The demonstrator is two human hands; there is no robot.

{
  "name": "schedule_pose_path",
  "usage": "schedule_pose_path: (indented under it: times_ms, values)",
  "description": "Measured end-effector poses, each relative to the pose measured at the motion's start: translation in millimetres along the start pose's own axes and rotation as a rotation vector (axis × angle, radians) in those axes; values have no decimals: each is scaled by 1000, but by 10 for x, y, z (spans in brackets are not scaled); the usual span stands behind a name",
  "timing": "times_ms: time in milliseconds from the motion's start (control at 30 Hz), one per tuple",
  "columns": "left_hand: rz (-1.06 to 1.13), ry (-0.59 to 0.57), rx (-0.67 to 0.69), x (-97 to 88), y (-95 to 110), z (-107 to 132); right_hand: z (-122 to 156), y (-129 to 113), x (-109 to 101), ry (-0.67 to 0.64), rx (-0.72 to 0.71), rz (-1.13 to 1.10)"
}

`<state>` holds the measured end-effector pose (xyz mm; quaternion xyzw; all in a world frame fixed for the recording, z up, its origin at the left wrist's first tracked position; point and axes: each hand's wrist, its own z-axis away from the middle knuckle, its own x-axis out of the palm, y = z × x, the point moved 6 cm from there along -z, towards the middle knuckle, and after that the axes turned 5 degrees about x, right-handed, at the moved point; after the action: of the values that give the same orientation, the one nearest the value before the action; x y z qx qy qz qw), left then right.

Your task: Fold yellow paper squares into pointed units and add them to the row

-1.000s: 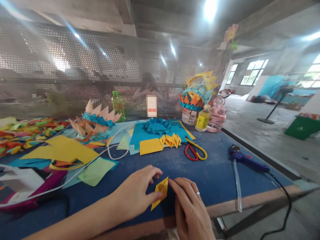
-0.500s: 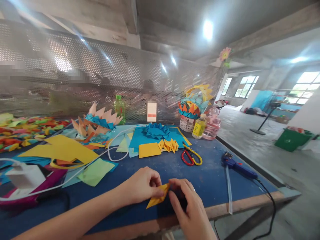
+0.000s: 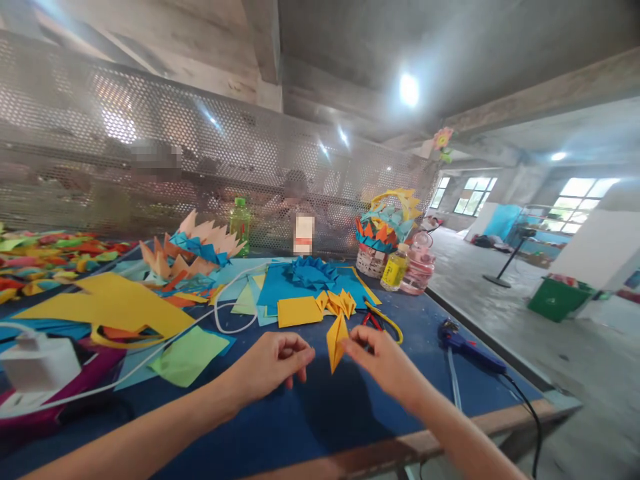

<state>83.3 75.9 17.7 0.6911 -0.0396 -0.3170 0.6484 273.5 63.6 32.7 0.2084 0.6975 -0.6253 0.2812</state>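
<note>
In the head view my right hand [image 3: 373, 348] pinches a folded yellow paper piece [image 3: 337, 343] by its right edge, holding it up off the table with its points up and down. My left hand [image 3: 286, 360] is just left of the piece and apart from it, thumb and fingers closed with nothing in them. Beyond the held piece lie several folded yellow pieces [image 3: 341, 303] in a row beside a stack of yellow paper [image 3: 300, 311]. Partly behind my right hand are scissors [image 3: 393, 323] with red and yellow handles.
A blue folded-paper ring [image 3: 314, 272] rests on blue sheets. Glue gun [image 3: 473, 350] and bottles [image 3: 395, 268] are at right, near a paper basket [image 3: 371, 260]. A white cable [image 3: 150, 357] runs from a power strip [image 3: 85, 373]. Loose paper [image 3: 190, 353] and a pink paper form [image 3: 200, 250] lie left.
My left hand has let go of the yellow piece and moved slightly left. My right hand has carried it up and forward, turning it upright. The view has shifted slightly.
</note>
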Motion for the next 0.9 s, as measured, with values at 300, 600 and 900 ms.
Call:
schedule_pose_path:
  times_ms: [300, 600, 900]
  values:
    - [-113, 79, 89, -209, -194, -72, -1158, 461, -450, 2, 232, 276]
    - [-162, 147, 112, -389, -258, -61, -1391, 357, -503, 58, 166, 563]
    - [-176, 184, 114, -493, -289, -92, -1159, -142, 210, -66, -173, 714]
